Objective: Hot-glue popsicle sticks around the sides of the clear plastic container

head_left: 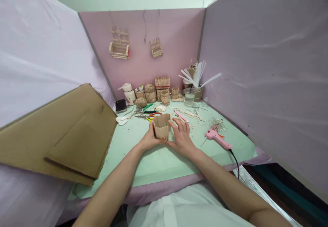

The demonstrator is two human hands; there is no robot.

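A small cup made of upright wooden craft sticks (161, 132) is held just above the table in front of me. My left hand (150, 138) grips it from the left, fingers behind the wall and thumb along the lower front. On the other side, my right hand (181, 134) has its thumb at the cup's lower edge and its index fingertip by the right rim, the other fingers curved and slightly spread. Beyond the cup lie pliers with red and yellow handles (153, 116) and a pink pen-like tool (181, 116).
A pink glue gun (217, 138) with a black cord lies at right near wood scraps (217, 124). Cardboard sheets (77, 134) lean at left. Twine balls (141, 102), a white bottle (128, 93), a clear water cup (189, 97) and glue sticks (198, 75) stand at the back.
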